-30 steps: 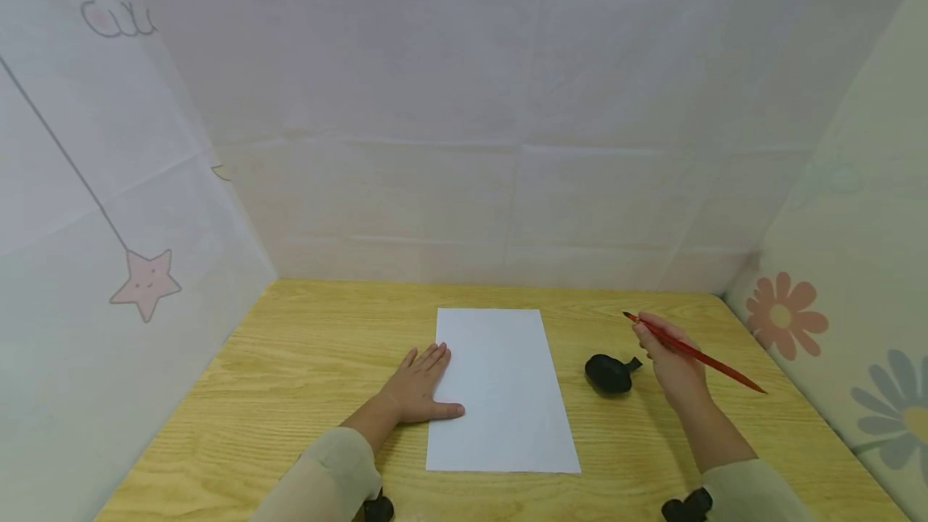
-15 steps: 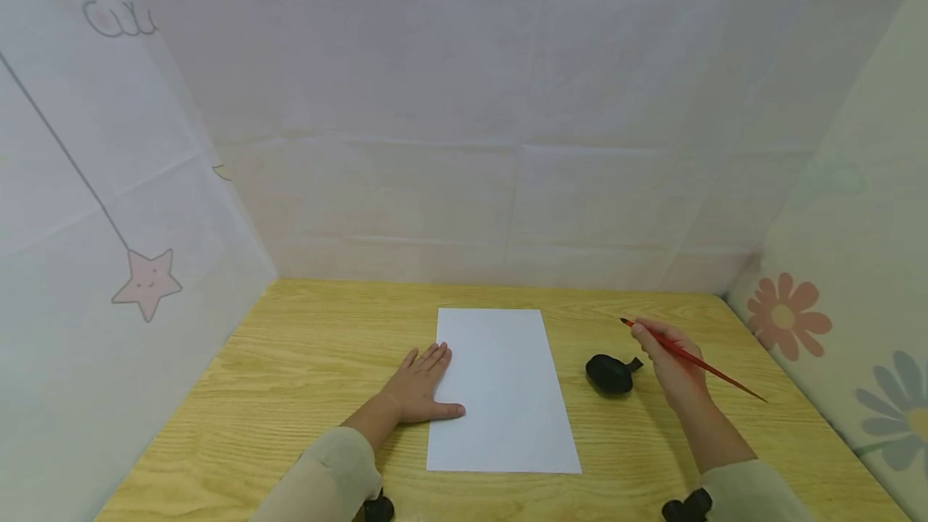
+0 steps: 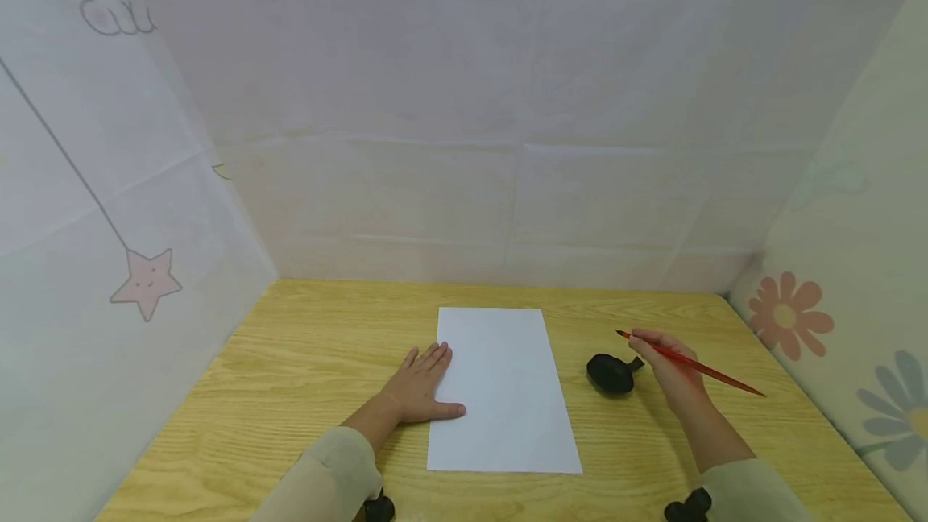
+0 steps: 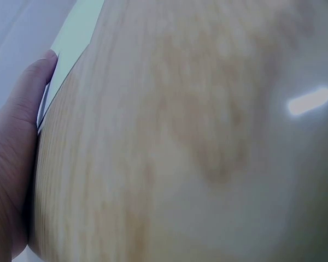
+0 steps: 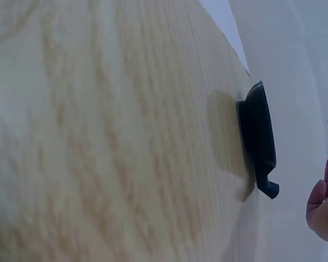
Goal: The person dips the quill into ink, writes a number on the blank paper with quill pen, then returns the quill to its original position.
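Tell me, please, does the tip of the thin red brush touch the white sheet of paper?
No, the thin red brush is held by the right hand beside the white sheet of paper.

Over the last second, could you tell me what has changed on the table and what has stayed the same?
The right hand, still gripping the red brush, has sunk toward the table, so the brush tip now sits lower, closer to the black ink dish. The left hand stays flat on the white paper's left edge; paper and dish have not moved.
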A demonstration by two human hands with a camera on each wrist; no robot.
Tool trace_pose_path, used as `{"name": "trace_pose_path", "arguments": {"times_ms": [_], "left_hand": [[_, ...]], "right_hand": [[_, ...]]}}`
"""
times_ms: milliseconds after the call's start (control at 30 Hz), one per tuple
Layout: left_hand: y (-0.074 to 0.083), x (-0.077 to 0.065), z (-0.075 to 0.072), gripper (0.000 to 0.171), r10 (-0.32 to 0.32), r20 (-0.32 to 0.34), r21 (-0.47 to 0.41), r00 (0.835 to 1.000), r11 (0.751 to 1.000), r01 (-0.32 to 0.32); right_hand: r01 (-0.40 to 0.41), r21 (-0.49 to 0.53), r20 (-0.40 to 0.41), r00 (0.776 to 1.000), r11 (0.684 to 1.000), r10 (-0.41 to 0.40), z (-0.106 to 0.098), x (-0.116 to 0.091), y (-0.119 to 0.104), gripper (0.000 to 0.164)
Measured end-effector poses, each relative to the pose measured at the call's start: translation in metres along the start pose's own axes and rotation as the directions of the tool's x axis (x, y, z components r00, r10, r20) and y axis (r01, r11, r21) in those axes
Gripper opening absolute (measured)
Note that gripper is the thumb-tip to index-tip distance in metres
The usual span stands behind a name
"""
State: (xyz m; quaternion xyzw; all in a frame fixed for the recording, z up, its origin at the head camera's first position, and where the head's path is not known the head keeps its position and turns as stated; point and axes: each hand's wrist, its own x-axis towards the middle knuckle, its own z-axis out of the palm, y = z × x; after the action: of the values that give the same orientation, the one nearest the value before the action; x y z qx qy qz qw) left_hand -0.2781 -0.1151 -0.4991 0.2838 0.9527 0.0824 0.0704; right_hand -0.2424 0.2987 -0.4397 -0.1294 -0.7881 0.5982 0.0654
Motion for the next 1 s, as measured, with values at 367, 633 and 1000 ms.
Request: {"name": "trace_pose_path", "arguments": {"times_ms": [367,633,1000], "left_hand": [[0.001,-0.001,-0.002,0.105,-0.009,-0.009,-0.002,1.000,1.000,0.009],[0.001,-0.002,-0.002,0.105,-0.010,-0.004,-0.010,1.000,1.000,0.010],[0.002,-0.002,-0.004,0.105,0.001,-0.006,-0.002,1.000,1.000,-0.001]], "right_hand": [[-0.070,-0.020,0.094,0.993,0.997,0.072,-0.004,-0.002,0.010,0.034],[-0.023,-0.239,0.078,0.996,0.971,0.043,-0.002,0.000,0.018,0.052],[0.066,-0.329,0.099,0.994,0.942,-0.036,0.004,0.004,0.020,0.039]]}}
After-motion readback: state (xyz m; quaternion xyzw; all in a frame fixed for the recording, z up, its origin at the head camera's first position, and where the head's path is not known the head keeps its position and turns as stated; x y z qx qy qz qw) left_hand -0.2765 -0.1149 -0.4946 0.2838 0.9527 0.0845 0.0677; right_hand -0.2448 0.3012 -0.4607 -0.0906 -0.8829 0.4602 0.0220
